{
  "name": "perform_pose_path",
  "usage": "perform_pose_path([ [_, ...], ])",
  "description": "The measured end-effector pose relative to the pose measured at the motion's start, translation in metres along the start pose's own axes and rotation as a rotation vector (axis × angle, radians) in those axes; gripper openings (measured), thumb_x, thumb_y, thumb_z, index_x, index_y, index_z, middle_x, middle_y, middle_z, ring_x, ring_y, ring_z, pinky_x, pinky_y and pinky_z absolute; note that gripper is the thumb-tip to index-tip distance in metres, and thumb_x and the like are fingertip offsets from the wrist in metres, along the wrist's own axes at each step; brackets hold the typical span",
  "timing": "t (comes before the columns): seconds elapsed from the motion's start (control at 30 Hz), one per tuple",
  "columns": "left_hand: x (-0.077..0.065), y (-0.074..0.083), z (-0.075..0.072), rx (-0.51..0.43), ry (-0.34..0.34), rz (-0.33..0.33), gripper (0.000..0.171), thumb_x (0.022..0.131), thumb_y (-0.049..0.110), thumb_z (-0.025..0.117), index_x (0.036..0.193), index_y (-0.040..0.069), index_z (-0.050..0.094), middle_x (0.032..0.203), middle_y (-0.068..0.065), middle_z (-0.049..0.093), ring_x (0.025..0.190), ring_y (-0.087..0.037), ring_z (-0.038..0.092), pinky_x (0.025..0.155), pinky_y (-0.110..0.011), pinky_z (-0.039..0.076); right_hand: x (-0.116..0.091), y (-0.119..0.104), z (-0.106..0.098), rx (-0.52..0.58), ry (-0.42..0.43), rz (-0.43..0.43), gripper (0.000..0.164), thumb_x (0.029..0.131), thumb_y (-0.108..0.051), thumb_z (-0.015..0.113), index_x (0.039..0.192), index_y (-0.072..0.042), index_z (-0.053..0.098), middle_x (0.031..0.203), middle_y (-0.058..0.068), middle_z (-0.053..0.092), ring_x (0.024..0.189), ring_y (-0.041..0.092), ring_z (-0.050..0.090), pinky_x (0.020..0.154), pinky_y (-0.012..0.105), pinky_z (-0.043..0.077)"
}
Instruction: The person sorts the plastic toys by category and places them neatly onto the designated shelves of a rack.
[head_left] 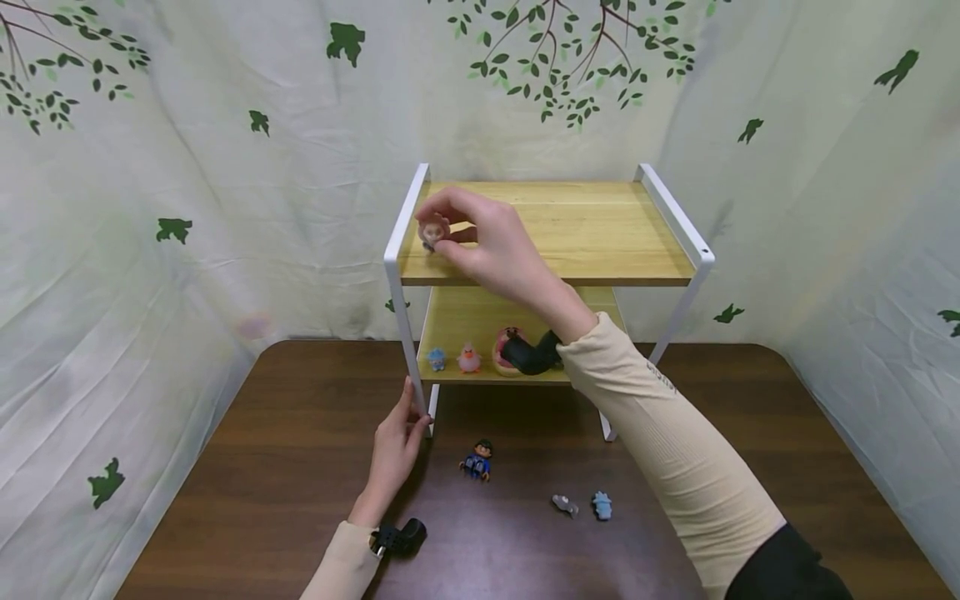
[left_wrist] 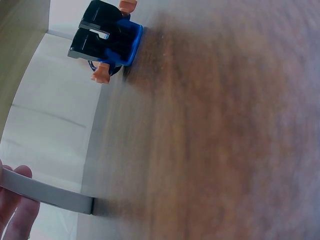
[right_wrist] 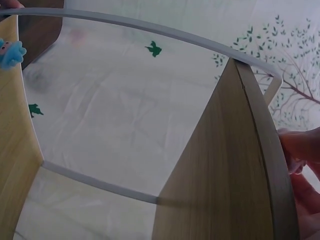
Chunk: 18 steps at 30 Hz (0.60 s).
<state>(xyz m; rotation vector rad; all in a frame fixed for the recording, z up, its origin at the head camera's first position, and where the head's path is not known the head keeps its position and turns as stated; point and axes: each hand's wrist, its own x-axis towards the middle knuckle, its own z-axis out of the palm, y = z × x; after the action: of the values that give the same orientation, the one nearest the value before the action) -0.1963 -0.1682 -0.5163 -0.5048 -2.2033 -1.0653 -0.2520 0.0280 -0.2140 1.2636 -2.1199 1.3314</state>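
Note:
Over the left end of the upper shelf board (head_left: 585, 233), my right hand (head_left: 495, 242) pinches a small doll figurine (head_left: 432, 231) with a pinkish head between thumb and fingers. Whether the figurine touches the board cannot be told. In the right wrist view the hand (right_wrist: 306, 150) is partly cut off at the right edge, beyond the board. My left hand (head_left: 395, 446) grips the white front-left leg (head_left: 409, 342) of the two-tier shelf low down. In the left wrist view its fingers (left_wrist: 24, 215) lie on both sides of that leg (left_wrist: 55, 196).
The lower board holds a blue figurine (head_left: 437, 359), a pink figurine (head_left: 468, 358) and a round pink item (head_left: 501, 360), partly hidden by the right wrist's black camera. On the brown table (head_left: 300, 467) lie a blue-clad toy figure (head_left: 477, 462), a grey toy (head_left: 564, 504) and a light-blue figurine (head_left: 602, 506).

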Motion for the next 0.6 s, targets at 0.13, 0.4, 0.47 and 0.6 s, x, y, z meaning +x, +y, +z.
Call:
perform_pose_path([
  [0.13,-0.0001,0.0003,-0.0002,0.005,0.001,0.004,0.094,0.082,-0.011,0.068,0.154,0.02,0.017,0.078,-0.011,0.058,0.068,-0.022,0.062,0.062,-0.041,0.057,0.0023,0.0005,-0.0007,-0.016,-0.027,0.03,0.022,0.085,0.009,0.063,0.105,0.003,0.063,0.099,0.008,0.064,0.09,0.015,0.056,0.083,0.021,0.05],
  [0.4,-0.0013,-0.0004,-0.0005,0.013,0.005,0.001,0.094,0.081,-0.011,0.069,0.153,0.018,0.017,0.079,-0.011,0.059,0.068,-0.021,0.061,0.062,-0.04,0.057,0.0053,0.0044,0.0021,-0.029,-0.06,0.044,0.02,0.086,0.008,0.064,0.105,0.002,0.063,0.099,0.008,0.063,0.09,0.014,0.058,0.084,0.019,0.049],
  [0.47,-0.0014,-0.0004,-0.0004,0.012,0.003,-0.002,0.092,0.081,-0.01,0.069,0.153,0.016,0.018,0.079,-0.011,0.059,0.068,-0.021,0.061,0.062,-0.04,0.057,0.0054,0.0048,0.0029,-0.031,-0.064,0.043,0.02,0.086,0.008,0.064,0.105,0.002,0.063,0.099,0.008,0.063,0.09,0.014,0.058,0.084,0.019,0.049],
  [0.6,-0.0014,0.0002,-0.0005,0.01,0.001,-0.006,0.087,0.082,-0.01,0.068,0.151,0.01,0.021,0.079,-0.011,0.06,0.069,-0.021,0.062,0.062,-0.04,0.057,0.0057,0.0044,0.0037,-0.028,-0.077,0.049,0.02,0.086,0.008,0.063,0.105,0.003,0.063,0.099,0.008,0.063,0.09,0.014,0.057,0.084,0.019,0.049],
])
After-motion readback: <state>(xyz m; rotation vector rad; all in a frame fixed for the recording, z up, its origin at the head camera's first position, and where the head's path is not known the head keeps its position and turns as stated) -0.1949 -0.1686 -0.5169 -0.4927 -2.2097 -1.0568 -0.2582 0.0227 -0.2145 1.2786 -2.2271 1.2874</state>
